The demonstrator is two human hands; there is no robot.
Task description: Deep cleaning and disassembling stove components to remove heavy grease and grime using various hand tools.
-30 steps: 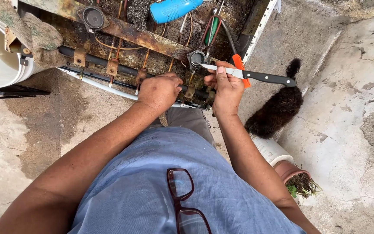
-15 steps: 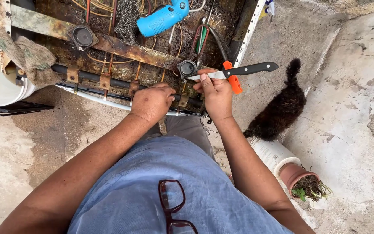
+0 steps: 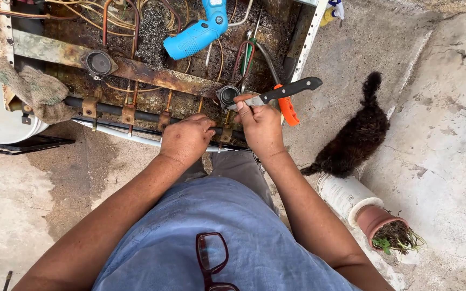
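The knife (image 3: 281,91), black-handled, is pinched by its blade in the right hand (image 3: 261,126), its tip set against a round grey fitting (image 3: 227,95) on the rusty metal frame (image 3: 152,73) of an opened appliance lying on the concrete floor (image 3: 449,108). The left hand (image 3: 186,139) is curled shut over the dark pipe (image 3: 109,109) along the frame's near edge, bracing it. The step appears to be scraping or prying at the fitting, which calls for a controlled blade angle; a blue tool (image 3: 198,33), orange-handled pliers (image 3: 287,110) and a black dog (image 3: 354,137) lie near.

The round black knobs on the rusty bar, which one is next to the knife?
The round black knob at the bar's right end, beside the black-handled knife in the right hand. The other round black knob sits far left.
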